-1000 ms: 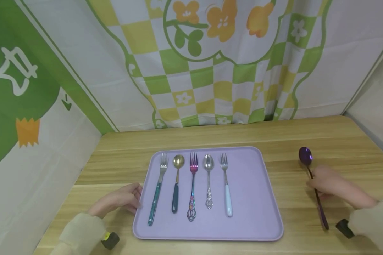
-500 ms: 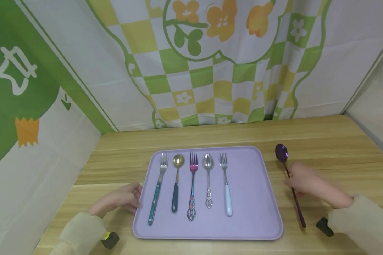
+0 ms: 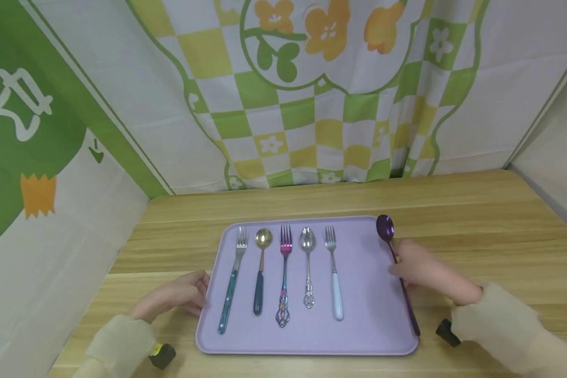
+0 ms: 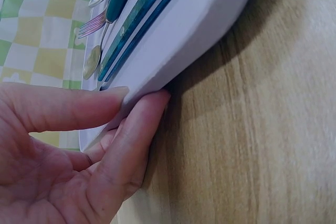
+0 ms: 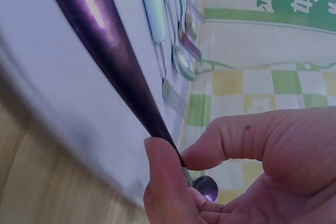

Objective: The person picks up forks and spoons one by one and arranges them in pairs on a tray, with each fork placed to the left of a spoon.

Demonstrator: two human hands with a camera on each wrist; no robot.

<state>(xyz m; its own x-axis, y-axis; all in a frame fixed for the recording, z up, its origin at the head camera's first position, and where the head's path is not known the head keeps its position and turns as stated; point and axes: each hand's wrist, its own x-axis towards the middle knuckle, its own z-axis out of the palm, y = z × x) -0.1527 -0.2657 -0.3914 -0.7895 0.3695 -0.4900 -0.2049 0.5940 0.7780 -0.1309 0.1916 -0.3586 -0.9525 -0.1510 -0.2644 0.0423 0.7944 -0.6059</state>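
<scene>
A long purple spoon (image 3: 385, 229) is pinched by its handle between the thumb and fingers of my right hand (image 3: 420, 268). It is over the right edge of the lilac tray (image 3: 368, 336), bowl toward the far side; the right wrist view shows its dark handle (image 5: 113, 51) close up. My left hand (image 3: 177, 296) grips the tray's left rim, thumb on top and fingers beneath, as the left wrist view shows. Side by side on the tray lie a green-handled fork (image 3: 231, 289), a gold spoon (image 3: 259, 283), a rainbow fork (image 3: 284, 278), a silver spoon (image 3: 308, 273) and a white-handled fork (image 3: 335, 283).
The tray lies on a wooden table (image 3: 477, 220). A checked, flowered curtain (image 3: 307, 121) hangs behind the far edge. On the left is a green and white cloth (image 3: 52, 157), on the right a pale wall (image 3: 555, 147).
The right hand has carried the purple spoon leftward from the table to over the tray's right edge. My left hand stays on the rim, and the other cutlery lies as before.
</scene>
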